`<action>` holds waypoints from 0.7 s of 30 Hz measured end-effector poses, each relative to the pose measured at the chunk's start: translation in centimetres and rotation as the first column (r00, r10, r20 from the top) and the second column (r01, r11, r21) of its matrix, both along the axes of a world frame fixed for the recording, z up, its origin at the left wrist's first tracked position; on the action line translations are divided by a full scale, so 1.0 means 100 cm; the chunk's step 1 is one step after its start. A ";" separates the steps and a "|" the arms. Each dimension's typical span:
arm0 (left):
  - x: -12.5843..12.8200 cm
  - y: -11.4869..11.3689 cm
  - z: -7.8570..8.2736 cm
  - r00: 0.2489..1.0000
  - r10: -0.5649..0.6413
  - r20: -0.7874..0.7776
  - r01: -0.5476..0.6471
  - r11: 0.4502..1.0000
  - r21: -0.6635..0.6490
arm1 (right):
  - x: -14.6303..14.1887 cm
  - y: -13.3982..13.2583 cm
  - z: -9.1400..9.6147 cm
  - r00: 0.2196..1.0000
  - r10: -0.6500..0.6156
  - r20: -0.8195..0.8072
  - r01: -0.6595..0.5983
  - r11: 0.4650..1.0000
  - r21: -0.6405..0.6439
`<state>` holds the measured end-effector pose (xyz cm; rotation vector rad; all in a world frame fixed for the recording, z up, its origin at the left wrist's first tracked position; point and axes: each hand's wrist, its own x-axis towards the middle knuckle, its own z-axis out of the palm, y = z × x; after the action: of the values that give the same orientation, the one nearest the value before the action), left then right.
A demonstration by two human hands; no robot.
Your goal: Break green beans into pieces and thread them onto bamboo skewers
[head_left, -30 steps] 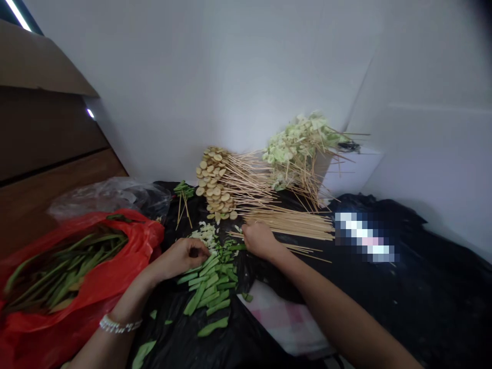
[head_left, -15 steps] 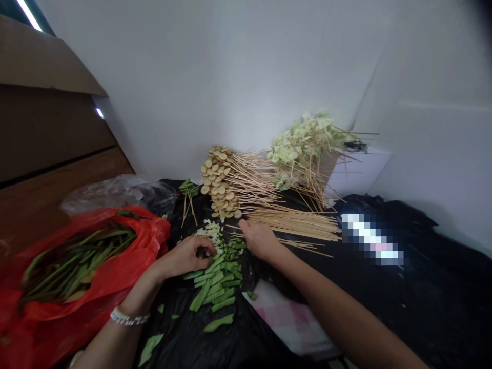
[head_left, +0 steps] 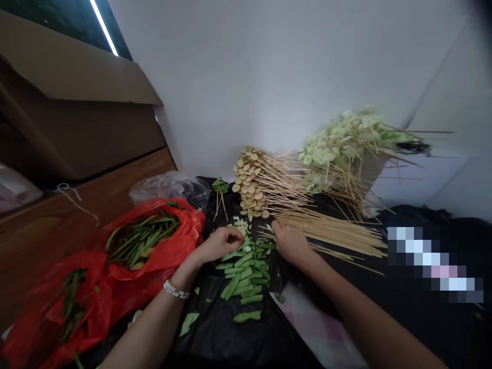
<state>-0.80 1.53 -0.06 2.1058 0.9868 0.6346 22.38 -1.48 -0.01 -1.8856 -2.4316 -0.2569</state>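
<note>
My left hand (head_left: 221, 243) is curled, fingertips pinched at the top of a pile of cut green bean pieces (head_left: 244, 277) on black plastic sheeting (head_left: 215, 333). What it pinches is too small to make out. My right hand (head_left: 289, 242) rests knuckles-up at the near end of a bundle of bare bamboo skewers (head_left: 334, 230), fingers bent down onto the sticks. Small pale cut bits (head_left: 241, 225) lie between the two hands.
A red plastic bag (head_left: 154, 261) of whole green beans sits on the left, a clear bag (head_left: 169, 185) behind it. Skewered tan slices (head_left: 249, 179) and skewered pale green leaves (head_left: 346, 148) lean on the white wall. A cardboard box (head_left: 69, 102) stands far left. A pink checked cloth (head_left: 319, 333) lies near.
The view has swung left, so everything sits further right in the picture. Both hands stay at the bean pile and skewer ends, the left fingers closing a little tighter.
</note>
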 end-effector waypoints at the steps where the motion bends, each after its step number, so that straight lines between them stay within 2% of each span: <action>1: 0.000 -0.001 0.001 0.999 0.024 0.045 -0.023 0.999 -0.033 | 0.000 0.000 -0.001 1.000 0.009 0.005 -0.009 1.000 0.020; 5: 0.005 -0.004 0.007 0.946 0.165 0.280 -0.086 0.958 -0.272 | 0.001 0.002 -0.003 0.998 0.062 0.012 -0.062 0.991 0.117; 7: 0.007 -0.004 0.006 0.875 0.268 0.403 -0.081 0.902 -0.424 | 0.002 0.003 -0.004 0.997 0.078 0.003 -0.077 0.985 0.157; 9: 0.008 -0.002 0.002 0.797 0.343 0.496 -0.051 0.858 -0.511 | 0.002 0.003 -0.004 0.995 0.098 -0.004 -0.095 0.975 0.202; 13: 0.007 0.003 -0.005 0.661 0.538 0.523 -0.045 0.724 -0.688 | -0.001 -0.001 -0.003 0.992 0.114 -0.045 -0.097 0.952 0.291; 16: 0.006 0.003 -0.004 0.587 0.593 0.551 0.034 0.662 -0.749 | -0.005 -0.006 -0.003 0.986 0.156 -0.065 -0.129 0.941 0.312; 21: 0.004 0.000 -0.001 0.584 0.555 0.592 0.132 0.654 -0.745 | -0.011 -0.012 -0.006 0.963 0.265 -0.040 -0.236 0.910 0.341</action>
<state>-0.38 1.58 -0.15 0.7725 0.7768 0.9844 21.32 -2.73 -0.57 -1.4010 -2.3585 -0.5239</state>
